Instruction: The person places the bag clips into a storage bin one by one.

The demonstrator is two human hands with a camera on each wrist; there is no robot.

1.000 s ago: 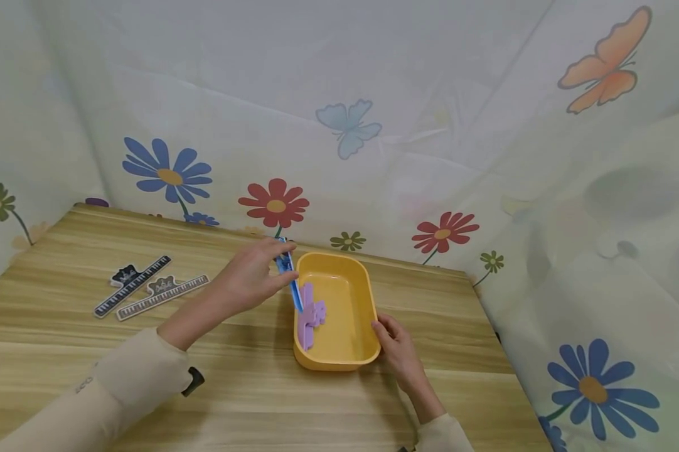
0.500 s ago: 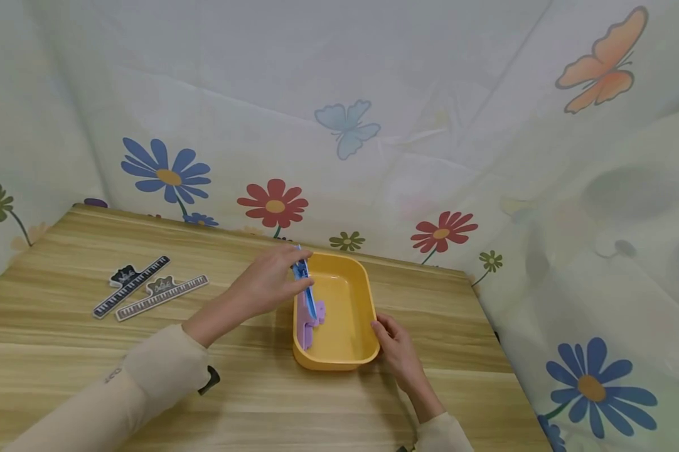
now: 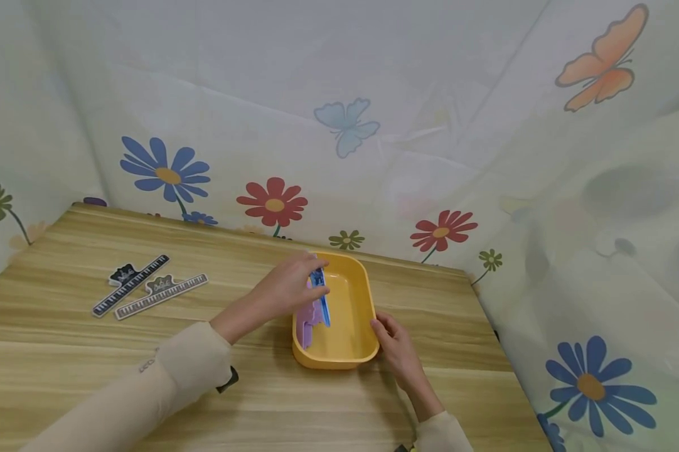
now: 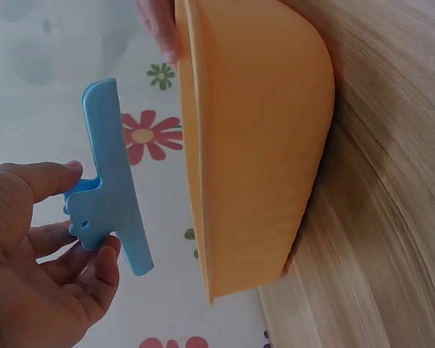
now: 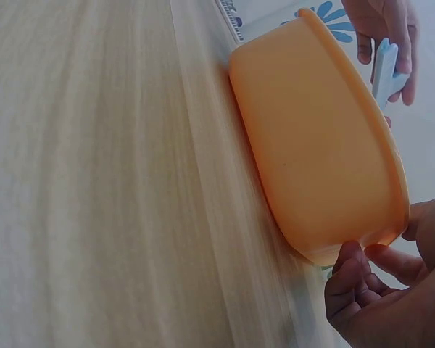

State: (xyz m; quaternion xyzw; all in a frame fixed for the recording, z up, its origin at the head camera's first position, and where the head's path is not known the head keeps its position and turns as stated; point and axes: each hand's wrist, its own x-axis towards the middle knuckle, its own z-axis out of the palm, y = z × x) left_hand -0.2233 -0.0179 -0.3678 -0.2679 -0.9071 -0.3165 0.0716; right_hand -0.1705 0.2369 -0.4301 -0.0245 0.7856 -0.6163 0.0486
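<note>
While the right hand (image 3: pixel 396 345) grips the yellow tray (image 3: pixel 335 364) by its right side, I've got the blue clip (image 4: pixel 118 185) pinched in the nearer left hand (image 3: pixel 283 282), above the tray, long axis roughly along its length.

The tub (image 3: pixel 347 320) and blue clip (image 4: pixel 114 181) look smooth plastic, the tabletop (image 3: pixel 260 395) wooden.
</note>
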